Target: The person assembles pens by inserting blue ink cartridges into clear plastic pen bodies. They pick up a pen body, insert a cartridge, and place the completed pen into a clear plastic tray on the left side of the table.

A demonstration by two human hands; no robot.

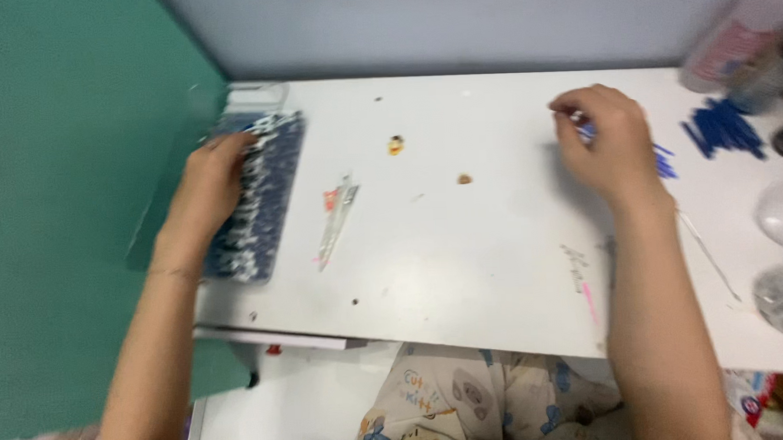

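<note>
Two hands: left (212, 183) flat on one tray (265, 198), right grip (601, 139) pinching blue sticks (667, 163).

a clear flat packet (338, 220) with a red patch lies centre-left on the white table (463, 269) — a blurred pink-and-white labelled container (732, 43) upper right.

From my feed the worktop (496, 242) reads plain white, flecked with small dark marks and a short pink streak near its front edge. The tray (265, 194) under my left hand (210, 185) shows a mottled dark blue and white pattern. Between my right fingers (570, 123) I see a slim blue piece (586, 132), matching the deep blue pile of sticks (722, 129). The partition (62, 214) is flat teal green, the wall (445, 27) pale grey. My lap cloth (467, 399) is cream with blue cartoon prints.
</note>
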